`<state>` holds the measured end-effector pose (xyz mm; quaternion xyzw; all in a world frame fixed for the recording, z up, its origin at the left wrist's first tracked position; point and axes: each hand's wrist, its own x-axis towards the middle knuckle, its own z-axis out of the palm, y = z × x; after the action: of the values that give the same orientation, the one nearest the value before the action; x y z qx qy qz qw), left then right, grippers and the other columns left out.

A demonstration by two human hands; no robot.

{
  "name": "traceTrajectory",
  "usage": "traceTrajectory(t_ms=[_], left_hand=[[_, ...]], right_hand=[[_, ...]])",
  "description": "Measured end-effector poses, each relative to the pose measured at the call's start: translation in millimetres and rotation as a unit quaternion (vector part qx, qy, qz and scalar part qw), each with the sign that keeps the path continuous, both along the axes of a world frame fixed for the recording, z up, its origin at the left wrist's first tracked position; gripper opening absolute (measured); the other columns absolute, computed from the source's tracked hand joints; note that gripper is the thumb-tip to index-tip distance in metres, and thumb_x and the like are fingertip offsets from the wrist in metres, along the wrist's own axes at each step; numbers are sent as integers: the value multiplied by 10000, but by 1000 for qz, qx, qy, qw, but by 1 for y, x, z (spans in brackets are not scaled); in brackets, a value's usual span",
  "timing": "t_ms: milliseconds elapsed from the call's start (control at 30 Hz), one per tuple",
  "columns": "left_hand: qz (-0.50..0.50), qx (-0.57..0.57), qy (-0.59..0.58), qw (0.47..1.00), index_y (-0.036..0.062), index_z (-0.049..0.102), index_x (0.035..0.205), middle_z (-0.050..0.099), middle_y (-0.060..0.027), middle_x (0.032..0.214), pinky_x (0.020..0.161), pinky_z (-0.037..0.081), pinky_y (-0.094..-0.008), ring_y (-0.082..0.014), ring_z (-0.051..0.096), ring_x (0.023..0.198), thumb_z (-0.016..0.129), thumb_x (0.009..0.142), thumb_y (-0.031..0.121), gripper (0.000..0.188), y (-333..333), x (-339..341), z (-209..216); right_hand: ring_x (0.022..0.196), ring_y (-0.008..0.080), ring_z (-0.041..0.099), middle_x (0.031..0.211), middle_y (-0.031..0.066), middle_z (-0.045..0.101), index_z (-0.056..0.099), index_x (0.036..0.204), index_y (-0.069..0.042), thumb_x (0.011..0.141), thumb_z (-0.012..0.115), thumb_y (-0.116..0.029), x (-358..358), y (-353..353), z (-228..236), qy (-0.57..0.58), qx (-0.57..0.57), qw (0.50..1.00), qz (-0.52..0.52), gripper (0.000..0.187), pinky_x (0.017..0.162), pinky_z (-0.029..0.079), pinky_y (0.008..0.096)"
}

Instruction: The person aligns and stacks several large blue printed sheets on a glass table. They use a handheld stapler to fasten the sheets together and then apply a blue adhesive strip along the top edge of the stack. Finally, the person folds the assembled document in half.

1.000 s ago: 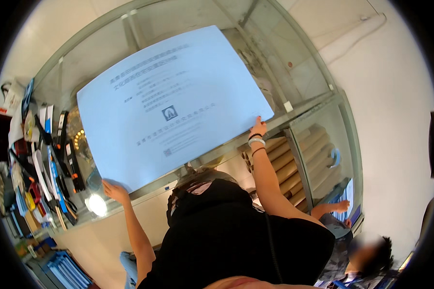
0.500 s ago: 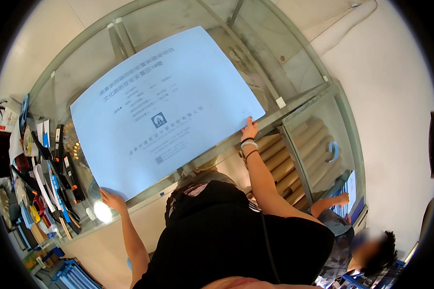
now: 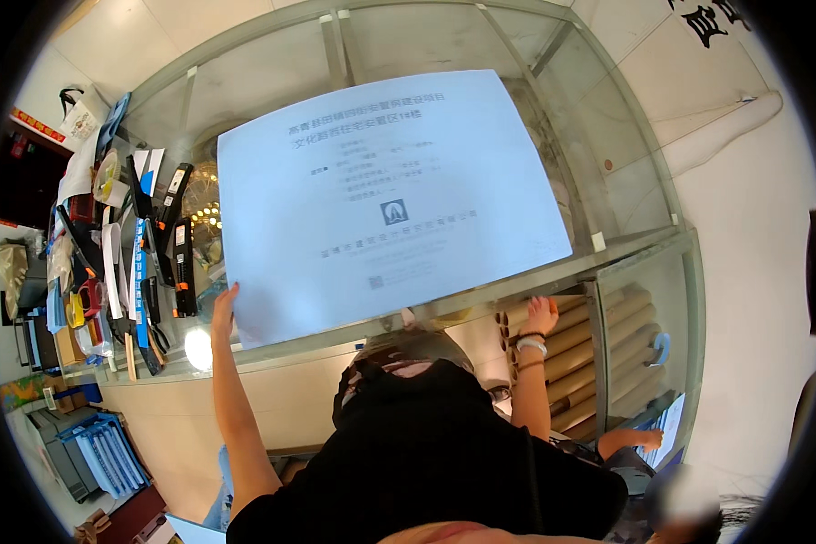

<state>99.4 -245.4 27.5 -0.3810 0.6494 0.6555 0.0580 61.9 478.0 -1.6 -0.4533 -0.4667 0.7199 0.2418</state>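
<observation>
Our right hand (image 3: 541, 315), fingers loosely parted, hangs just off the near edge of a large, pale-blue, rectangular printed sheet (image 3: 480, 172), which lies ahead and to its left. Our left hand (image 3: 224, 310) touches the sheet's left edge near the lower corner; whether it pinches, we cannot tell. Near our right wrist we see brown cardboard tubes (image 3: 573, 363). Beneath the sheet stretches a grey-framed, glass-topped counter (image 3: 417, 41), with long black-and-orange tools (image 3: 184, 267) farther left.

The sheet (image 3: 394, 186) is smooth, matt paper; the counter (image 3: 607, 127), glossy glass; the tubes (image 3: 567, 363), matt cardboard.
</observation>
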Motion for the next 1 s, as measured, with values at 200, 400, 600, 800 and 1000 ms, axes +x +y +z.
traceTrajectory(t_ms=[200,400,600,800,1000], left_hand=[[-92,-111,99,985,3,555,1143,616,-41,993,828,427,-286,-149,550,886,528,973,335,374,-13,4,-34],[-126,-223,100,962,-7,515,1126,605,-62,982,809,453,-302,-168,541,888,510,986,328,363,14,29,-41],[-69,29,141,987,26,383,1284,607,-92,1069,709,526,-272,-123,602,866,572,959,236,430,114,66,-24],[-119,-209,216,947,-28,367,1287,610,-137,1063,766,522,-368,-248,615,946,581,929,203,477,209,114,-70],[-63,-171,116,976,-92,398,1161,612,-300,959,790,484,-435,-433,613,917,619,882,188,453,251,120,-55]], right_hand=[[842,176,622,1000,97,628,513,1212,-34,916,574,-104,79,-33,8,-46,20,993,107,310,756,521,298],[831,173,642,951,92,650,555,1193,-25,942,555,-147,106,-138,44,-86,-46,919,381,279,758,532,290],[1217,270,521,1296,177,525,378,1371,-18,986,500,-297,138,-225,20,-36,-356,653,668,491,986,455,398],[1201,244,498,1278,97,531,440,1308,-57,911,646,-206,182,-302,22,-116,-467,744,464,472,990,430,398],[1102,217,551,1173,47,577,539,1194,-66,869,688,-113,199,-298,-3,-82,-446,787,418,361,950,468,400]])
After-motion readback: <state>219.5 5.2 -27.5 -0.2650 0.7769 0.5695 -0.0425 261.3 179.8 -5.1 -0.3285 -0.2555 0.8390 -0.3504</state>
